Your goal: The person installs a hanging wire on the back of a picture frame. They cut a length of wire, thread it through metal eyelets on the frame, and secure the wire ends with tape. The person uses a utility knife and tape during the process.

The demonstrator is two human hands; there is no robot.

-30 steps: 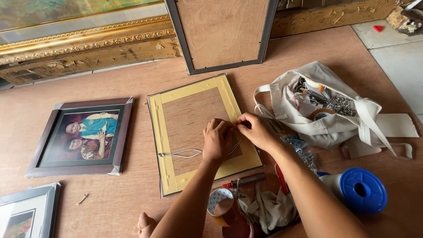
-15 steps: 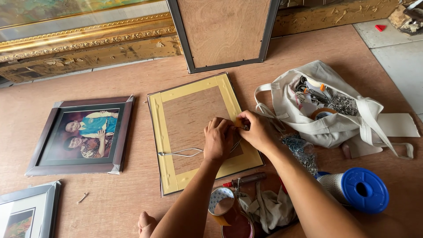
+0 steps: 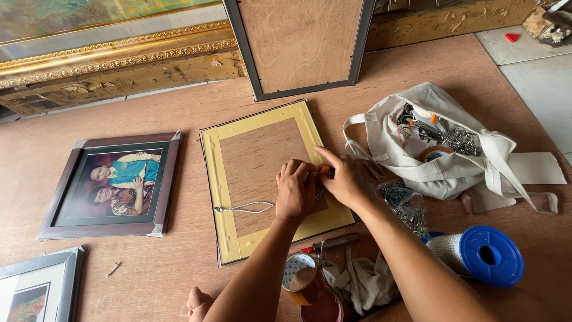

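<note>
On the floor, a face-down frame (image 3: pixel 268 179) is worked at its right edge: the cord (image 3: pixel 244 208) is fixed left; both hands (image 3: pixel 296 189) (image 3: pixel 342 179) pinch its loose right end.

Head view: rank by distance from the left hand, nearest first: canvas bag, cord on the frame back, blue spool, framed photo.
From the left hand:
1. Cord, just to its left.
2. Canvas bag, to the right.
3. Framed photo, far left.
4. Blue spool, lower right.

Both hands, left hand (image 3: pixel 296 189) and right hand (image 3: pixel 342 182), are pressing on the taped frame back (image 3: pixel 262 173), white cord (image 3: pixel 244 208) lying across it.
</note>
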